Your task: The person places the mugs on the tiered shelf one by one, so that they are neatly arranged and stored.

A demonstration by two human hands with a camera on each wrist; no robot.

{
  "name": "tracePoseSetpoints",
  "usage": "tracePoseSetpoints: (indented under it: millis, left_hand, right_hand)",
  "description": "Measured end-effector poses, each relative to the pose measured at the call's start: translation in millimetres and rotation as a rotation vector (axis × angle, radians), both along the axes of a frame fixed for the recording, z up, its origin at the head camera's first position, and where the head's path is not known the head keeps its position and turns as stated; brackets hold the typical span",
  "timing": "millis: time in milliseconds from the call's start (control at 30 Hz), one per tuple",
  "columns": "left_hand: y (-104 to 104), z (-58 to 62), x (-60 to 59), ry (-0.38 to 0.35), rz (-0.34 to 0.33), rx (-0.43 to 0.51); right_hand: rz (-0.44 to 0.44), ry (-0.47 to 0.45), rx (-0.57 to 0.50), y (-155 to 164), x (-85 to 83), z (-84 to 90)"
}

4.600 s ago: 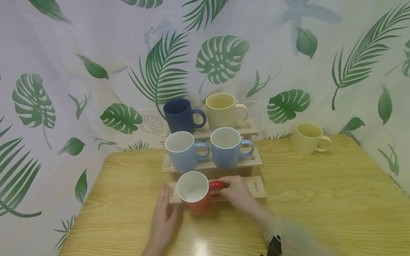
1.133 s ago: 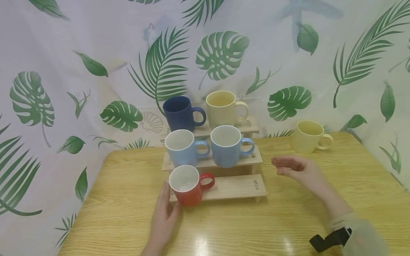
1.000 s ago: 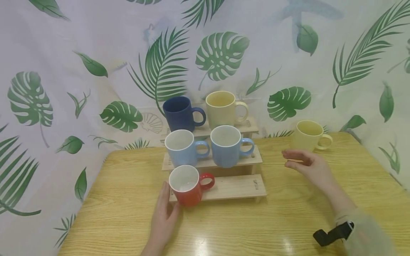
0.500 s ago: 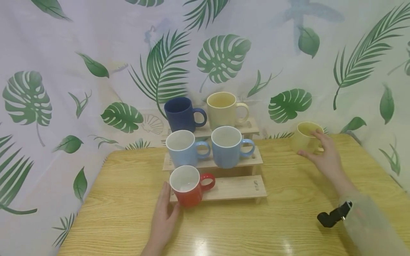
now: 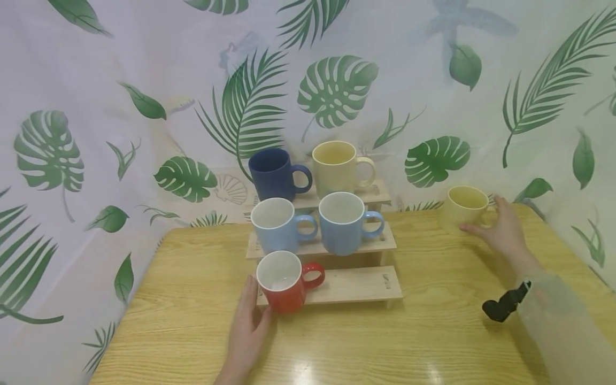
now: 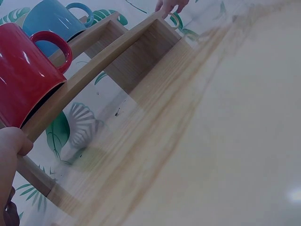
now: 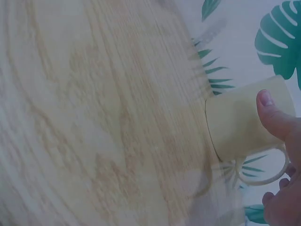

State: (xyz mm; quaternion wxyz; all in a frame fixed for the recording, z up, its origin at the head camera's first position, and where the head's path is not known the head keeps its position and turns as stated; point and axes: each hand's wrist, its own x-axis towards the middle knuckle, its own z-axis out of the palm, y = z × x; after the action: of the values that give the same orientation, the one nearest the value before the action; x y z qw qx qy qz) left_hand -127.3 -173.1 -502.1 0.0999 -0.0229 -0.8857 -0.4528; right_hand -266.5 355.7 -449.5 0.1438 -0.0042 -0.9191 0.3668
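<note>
Right now the person's right hand [image 5: 502,232] is at the loose pale yellow mug [image 5: 463,209], which stands on the tabletop [image 5: 433,331] well apart from the wooden stepped rack [image 5: 356,283], off to its right near the leaf-print curtain [image 5: 144,107]. The wrist view shows the thumb [image 7: 275,115] laid on the mug's wall and the other fingers reaching by the handle [image 7: 261,172]; whether they have closed round it I cannot tell, so this looks like the taking-hold step, not yet a lift. The left hand [image 5: 247,331] lies flat and relaxed on the tabletop, fingertips against the red mug [image 5: 285,280] at the left end of the lowest step. The bare stretch beside that mug seems the likely spot; getting there would call for a firm grip on the handle and a level carry clear of the two light blue mugs [image 5: 339,222].
</note>
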Motion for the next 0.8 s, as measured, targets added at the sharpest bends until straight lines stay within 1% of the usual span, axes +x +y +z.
tracePoseSetpoints:
  millis: [167,300,400,533,600,733,800]
  left_hand:
    - [0.8,-0.2,0.5,0.001,-0.005,0.010]
    - [0.9,0.3,1.0,0.000,-0.002,0.001]
    - [1.0,0.5,1.1,0.001,0.003,0.001]
    - [0.5,-0.3,0.6,0.002,0.008,0.003]
    - [0.1,-1.4,0.4,0.002,0.008,-0.001]
    - [-0.2,-2.7,0.0,-0.002,0.005,-0.005]
    - [0.0,-3.1,0.1,0.001,0.003,-0.008]
  right_hand:
    - [0.013,0.017,0.003,5.1,-1.8,-4.2]
    - [-0.037,-0.021,0.030,5.7,0.3,-4.4]
    - [-0.075,-0.029,0.044,3.8,3.7,-3.0]
    - [-0.096,-0.015,0.073,0.2,7.5,-1.8]
    - [-0.114,-0.023,0.109,-0.7,7.8,-2.9]
    - [-0.131,-0.060,0.131,-3.4,8.4,-5.3]
    - [-0.135,-0.084,0.120,-6.0,8.8,-5.7]
